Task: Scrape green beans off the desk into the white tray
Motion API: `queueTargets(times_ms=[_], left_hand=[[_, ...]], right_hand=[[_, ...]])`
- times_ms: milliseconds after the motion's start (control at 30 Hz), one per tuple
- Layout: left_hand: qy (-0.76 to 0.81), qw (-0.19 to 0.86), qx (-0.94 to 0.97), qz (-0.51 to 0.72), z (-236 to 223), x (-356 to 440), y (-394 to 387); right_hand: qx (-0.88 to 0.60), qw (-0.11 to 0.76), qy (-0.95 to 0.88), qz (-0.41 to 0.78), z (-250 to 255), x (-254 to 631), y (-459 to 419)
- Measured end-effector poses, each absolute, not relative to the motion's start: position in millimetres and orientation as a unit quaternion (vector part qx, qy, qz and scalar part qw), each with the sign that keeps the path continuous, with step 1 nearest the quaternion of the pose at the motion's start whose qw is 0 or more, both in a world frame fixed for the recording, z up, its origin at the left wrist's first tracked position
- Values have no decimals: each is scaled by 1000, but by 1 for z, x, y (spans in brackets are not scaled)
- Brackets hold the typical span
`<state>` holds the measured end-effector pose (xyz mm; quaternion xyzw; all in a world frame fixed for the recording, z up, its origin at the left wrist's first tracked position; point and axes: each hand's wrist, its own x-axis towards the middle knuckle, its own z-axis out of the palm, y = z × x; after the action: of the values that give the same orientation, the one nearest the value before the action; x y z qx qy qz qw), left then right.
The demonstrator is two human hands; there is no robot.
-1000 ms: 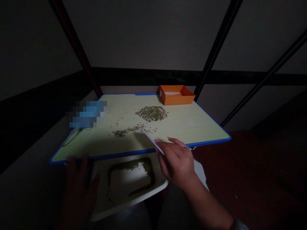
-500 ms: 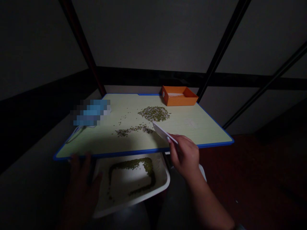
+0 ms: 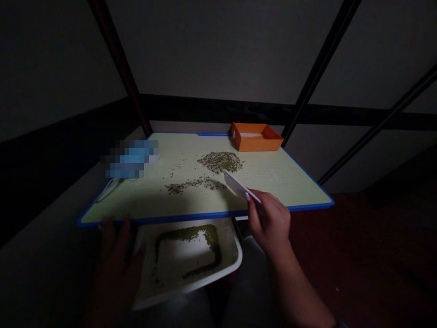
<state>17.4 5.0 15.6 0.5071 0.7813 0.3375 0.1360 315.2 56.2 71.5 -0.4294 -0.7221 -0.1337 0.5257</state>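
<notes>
My right hand (image 3: pixel 271 223) is closed round a flat white scraper (image 3: pixel 241 187), whose far end tilts up and left over the yellow-green board (image 3: pixel 287 184). Just beyond that tip lies a heap of small green and pale grains (image 3: pixel 221 161). A thinner trail of grains (image 3: pixel 177 187) runs leftward, nearer to me. In deep shadow at the board's front left edge, my left hand (image 3: pixel 116 264) has its fingers spread and holds nothing. Between my hands, below the edge, sits a white tub (image 3: pixel 235 255) with green grains along its inner sides.
An orange open box (image 3: pixel 259 145) with something whitish inside stands at the board's back right. A blurred-out blue item (image 3: pixel 131 159) lies at the left with a white strap. Pale specks (image 3: pixel 271 174) mark the right part. A wall rises behind the board.
My right hand has moved slightly right with the scraper, drawing its tip away from the grain trail. My left hand has barely moved.
</notes>
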Motion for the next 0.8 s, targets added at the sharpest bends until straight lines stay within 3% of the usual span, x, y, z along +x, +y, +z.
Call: queueTargets(times_ms=[800], left_hand=[[775, 131, 508, 352, 16, 17, 4]], right_hand=[[-398, 508, -757, -101, 74, 306, 50]])
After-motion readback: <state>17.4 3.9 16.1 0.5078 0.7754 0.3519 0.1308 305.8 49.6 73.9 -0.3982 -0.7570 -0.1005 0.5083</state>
